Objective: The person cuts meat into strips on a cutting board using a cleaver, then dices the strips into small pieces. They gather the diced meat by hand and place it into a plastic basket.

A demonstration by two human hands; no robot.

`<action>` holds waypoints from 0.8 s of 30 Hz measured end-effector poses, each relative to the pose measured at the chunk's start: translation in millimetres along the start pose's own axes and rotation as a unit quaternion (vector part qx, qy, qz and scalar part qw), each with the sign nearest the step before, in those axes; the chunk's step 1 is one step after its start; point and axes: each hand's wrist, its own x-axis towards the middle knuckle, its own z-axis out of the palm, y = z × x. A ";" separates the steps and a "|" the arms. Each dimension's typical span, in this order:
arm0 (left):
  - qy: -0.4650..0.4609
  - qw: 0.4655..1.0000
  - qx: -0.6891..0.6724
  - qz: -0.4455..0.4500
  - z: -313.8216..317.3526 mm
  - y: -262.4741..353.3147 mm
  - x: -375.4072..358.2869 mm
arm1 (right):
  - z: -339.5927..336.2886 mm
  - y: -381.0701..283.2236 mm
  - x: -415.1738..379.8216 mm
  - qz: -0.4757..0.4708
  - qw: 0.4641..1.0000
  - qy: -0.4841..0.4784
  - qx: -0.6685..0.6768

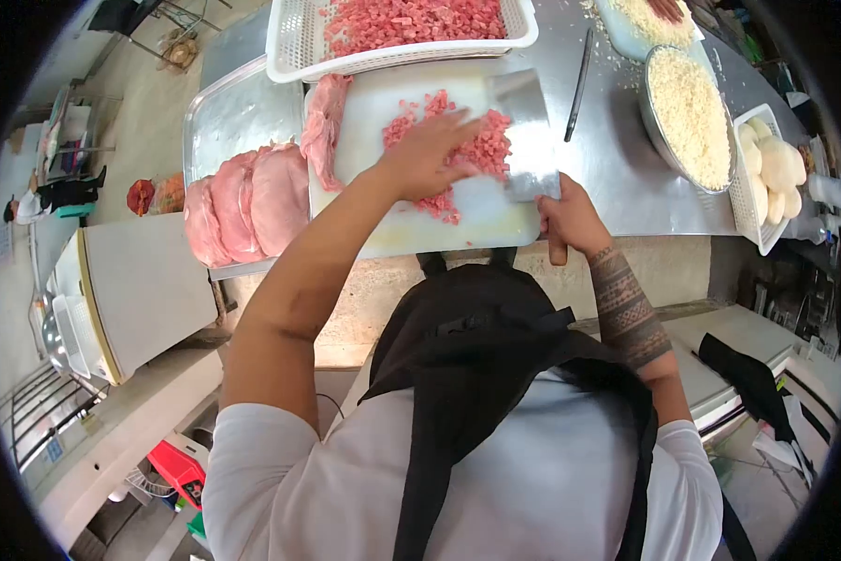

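Observation:
Diced pink meat (486, 148) lies in a loose pile on the white cutting board (383, 224). My left hand (430, 157) rests over the pile with its fingers spread, slightly blurred, holding nothing. At the board's right side my right hand (570, 217) grips the handle of a wide cleaver (531, 136), its blade beside the diced meat. A long strip of raw meat (325, 131) lies along the board's left edge. Larger raw meat pieces (252, 208) sit on a metal tray (238, 117) to the left.
A white basket (294, 47) of diced meat stands behind the board. To the right are a dark thin rod (581, 84), a metal bowl of pale chopped food (690, 117) and a white basket (764, 241) of round pale pieces. The steel table's front edge runs before me.

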 end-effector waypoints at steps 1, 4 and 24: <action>0.044 0.998 -0.004 -0.044 -1.6 -8.6 -12.3 | -3.3 -1.4 8.5 -0.012 1.000 -0.022 -0.004; 0.151 0.974 -0.031 -0.168 1.5 -41.5 -44.1 | -6.7 -18.8 18.8 -0.006 0.996 -0.064 -0.062; 0.118 0.984 0.023 -0.131 67.0 63.9 -92.6 | -40.7 -29.8 18.3 -0.009 0.950 -0.205 -0.234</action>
